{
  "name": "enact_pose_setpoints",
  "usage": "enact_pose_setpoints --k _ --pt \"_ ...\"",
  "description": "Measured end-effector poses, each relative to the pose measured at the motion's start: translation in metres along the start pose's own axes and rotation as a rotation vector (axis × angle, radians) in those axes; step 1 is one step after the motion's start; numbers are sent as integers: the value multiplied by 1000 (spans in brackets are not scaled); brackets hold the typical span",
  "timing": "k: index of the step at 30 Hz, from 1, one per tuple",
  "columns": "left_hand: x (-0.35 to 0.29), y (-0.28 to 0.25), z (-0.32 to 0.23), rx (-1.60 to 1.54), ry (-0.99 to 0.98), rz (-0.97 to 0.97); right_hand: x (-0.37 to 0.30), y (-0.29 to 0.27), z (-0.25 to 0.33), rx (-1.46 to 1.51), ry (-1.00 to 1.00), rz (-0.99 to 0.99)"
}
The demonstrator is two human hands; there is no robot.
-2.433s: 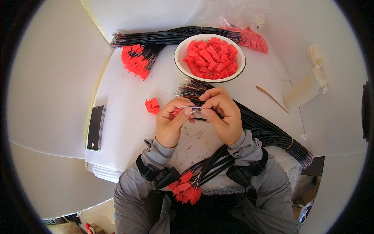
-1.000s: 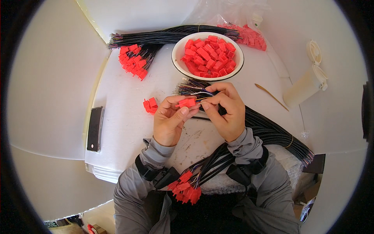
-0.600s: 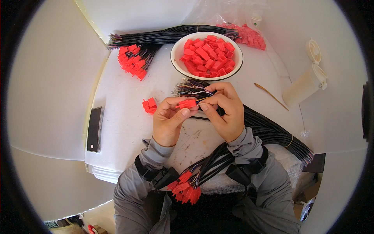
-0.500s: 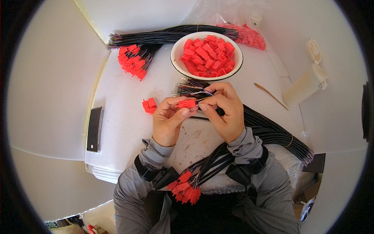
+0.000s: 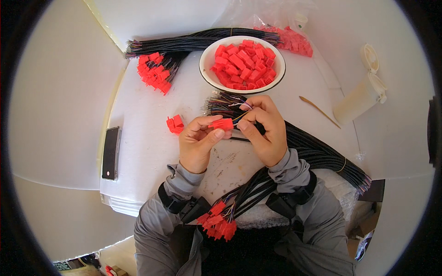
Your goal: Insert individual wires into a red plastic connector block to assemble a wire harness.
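Note:
Between thumb and fingers, my left hand (image 5: 199,142) pinches a red connector housing (image 5: 222,124). Thin coloured wires (image 5: 241,117) run from its right end to my right hand (image 5: 265,131), whose fingers are closed on them. Behind the hands lies a bundle of black cables (image 5: 317,149) with bare wire ends at its upper left. A few loose red housings (image 5: 175,124) rest just left of my left hand. Nearer my body, several cables end in fitted red connectors (image 5: 218,223) between my forearms.
A white bowl (image 5: 206,76) full of red housings stands at the back. Behind it are another cable bundle (image 5: 170,46) and a clear bag of red parts (image 5: 294,41). A phone (image 5: 111,153) lies at left; a pointed wooden stick (image 5: 319,112) and a cream flip-lid container (image 5: 357,102) at right.
My right fingers have drawn slightly back from the housing's end, showing more of the wires. The left hand keeps its pinch on the connector housing, which is turned a little.

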State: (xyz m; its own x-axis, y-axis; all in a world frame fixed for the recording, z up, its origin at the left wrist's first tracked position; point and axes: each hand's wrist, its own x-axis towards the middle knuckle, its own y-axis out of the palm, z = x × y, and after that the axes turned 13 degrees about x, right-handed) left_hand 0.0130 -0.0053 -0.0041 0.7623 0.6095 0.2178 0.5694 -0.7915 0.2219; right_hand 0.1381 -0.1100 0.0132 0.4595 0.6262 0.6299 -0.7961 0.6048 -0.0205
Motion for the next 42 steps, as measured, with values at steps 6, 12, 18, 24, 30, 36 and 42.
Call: enact_pose_setpoints --k 6,12,18,24,30,36,42 --pt "0 0 0 40 29 15 0 -1 -1 49 65 35" --pt "0 1 -2 81 41 0 0 -3 -2 -11 -20 36" --pt "0 -3 0 -55 -64 -39 1 4 6 -47 35 -15" --pt "2 -3 0 -117 -63 -27 -1 4 -1 65 11 -69" --pt "1 -3 0 -75 -57 2 1 2 7 -29 -12 -21" --pt "1 4 -2 -107 7 -31 0 0 4 -59 -1 1" --pt "1 0 -1 -70 10 -15 -1 2 2 -17 31 17"
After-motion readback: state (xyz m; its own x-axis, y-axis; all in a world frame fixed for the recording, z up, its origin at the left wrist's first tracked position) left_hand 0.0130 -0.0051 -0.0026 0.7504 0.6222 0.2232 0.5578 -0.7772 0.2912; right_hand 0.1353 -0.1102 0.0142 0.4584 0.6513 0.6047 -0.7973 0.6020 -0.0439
